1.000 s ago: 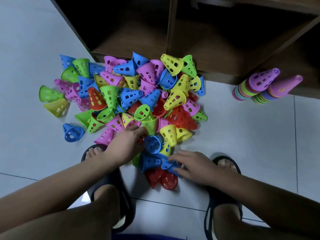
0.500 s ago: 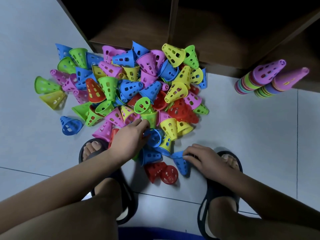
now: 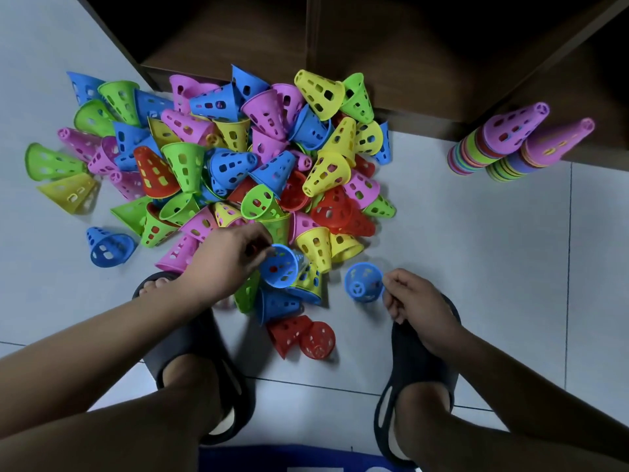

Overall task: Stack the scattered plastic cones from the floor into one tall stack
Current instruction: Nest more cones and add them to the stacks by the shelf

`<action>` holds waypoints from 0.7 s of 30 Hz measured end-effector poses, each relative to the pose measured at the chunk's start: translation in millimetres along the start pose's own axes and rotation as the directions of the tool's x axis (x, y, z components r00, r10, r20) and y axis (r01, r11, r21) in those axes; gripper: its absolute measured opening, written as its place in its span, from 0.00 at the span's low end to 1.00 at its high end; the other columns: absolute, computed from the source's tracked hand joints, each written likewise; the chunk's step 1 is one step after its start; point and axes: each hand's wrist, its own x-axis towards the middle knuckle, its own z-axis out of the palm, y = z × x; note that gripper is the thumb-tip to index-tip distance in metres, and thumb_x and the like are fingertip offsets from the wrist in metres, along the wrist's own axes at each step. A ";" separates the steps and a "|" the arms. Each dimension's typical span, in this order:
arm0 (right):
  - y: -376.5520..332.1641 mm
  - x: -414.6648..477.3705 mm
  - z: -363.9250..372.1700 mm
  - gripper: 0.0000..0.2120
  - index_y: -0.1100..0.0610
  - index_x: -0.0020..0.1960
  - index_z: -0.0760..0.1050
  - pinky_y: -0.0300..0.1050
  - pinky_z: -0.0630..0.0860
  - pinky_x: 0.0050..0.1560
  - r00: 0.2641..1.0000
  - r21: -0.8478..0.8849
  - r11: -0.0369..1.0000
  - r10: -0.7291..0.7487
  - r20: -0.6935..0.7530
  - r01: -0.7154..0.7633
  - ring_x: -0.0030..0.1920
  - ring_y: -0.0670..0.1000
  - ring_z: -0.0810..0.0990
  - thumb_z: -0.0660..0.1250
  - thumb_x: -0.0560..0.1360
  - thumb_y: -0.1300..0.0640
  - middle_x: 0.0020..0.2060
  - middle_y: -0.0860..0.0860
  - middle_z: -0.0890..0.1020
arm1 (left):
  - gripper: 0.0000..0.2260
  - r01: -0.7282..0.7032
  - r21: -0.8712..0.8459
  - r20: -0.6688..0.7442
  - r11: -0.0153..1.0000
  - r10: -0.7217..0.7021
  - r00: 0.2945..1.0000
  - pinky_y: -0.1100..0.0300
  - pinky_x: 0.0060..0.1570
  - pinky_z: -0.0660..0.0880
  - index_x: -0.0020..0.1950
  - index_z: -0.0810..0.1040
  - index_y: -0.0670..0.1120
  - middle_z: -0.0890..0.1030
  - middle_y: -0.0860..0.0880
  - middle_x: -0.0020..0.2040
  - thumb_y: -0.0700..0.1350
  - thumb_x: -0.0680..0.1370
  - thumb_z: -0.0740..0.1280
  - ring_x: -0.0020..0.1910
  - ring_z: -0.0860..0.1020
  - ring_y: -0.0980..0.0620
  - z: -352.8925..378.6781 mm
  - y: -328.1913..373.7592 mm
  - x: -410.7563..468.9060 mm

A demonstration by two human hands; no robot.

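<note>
Cones (image 3: 328, 172) lying heaped beyond fingers | left fingers (image 3: 263, 246) pinching blue cone (image 3: 280, 267) by rim | right fingers (image 3: 391, 283) pinching second blue cone (image 3: 363, 282), probably for nesting

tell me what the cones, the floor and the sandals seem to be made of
Cones: thin moulded plastic, going by the bright solid colours, slight sheen and regular cut-out holes.
Floor: large pale tiles, probably ceramic; smooth, with thin grout lines.
Sandals: black and matte with a one-piece look, likely foam or rubber.

dark wooden shelf (image 3: 425, 63), grey floor tiles (image 3: 476, 267), black sandals (image 3: 415, 376)
</note>
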 end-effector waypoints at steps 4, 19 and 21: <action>14.0 17.9 3.8 0.14 0.60 0.43 0.77 0.49 0.68 0.32 0.988 -0.017 0.990 0.143 0.062 -0.143 0.33 0.56 0.72 0.64 0.85 0.56 0.36 0.59 0.80 | 0.03 0.236 -0.359 0.094 0.903 -0.217 0.972 0.61 0.41 0.83 0.49 0.83 0.49 0.87 0.51 0.41 0.46 0.81 0.76 0.37 0.86 0.56 -4.6 4.2 1.1; -39.3 2.6 30.6 0.12 0.53 0.57 0.79 0.46 0.73 0.29 0.985 -0.056 0.998 -0.017 0.170 0.027 0.35 0.59 0.81 0.64 0.85 0.46 0.42 0.62 0.84 | 0.08 0.419 -0.655 0.395 0.628 -0.189 0.899 0.59 0.45 0.83 0.54 0.81 0.37 0.87 0.40 0.43 0.39 0.79 0.76 0.41 0.86 0.48 13.5 33.8 -13.9; -48.2 -5.3 36.9 0.11 0.48 0.60 0.79 0.46 0.75 0.29 0.954 -0.084 0.996 -0.009 0.299 0.036 0.36 0.60 0.83 0.64 0.85 0.43 0.45 0.60 0.85 | 0.07 0.413 -0.637 0.418 0.651 -0.158 0.895 0.55 0.49 0.83 0.53 0.81 0.39 0.87 0.39 0.43 0.40 0.79 0.76 0.43 0.86 0.48 15.6 37.4 -16.1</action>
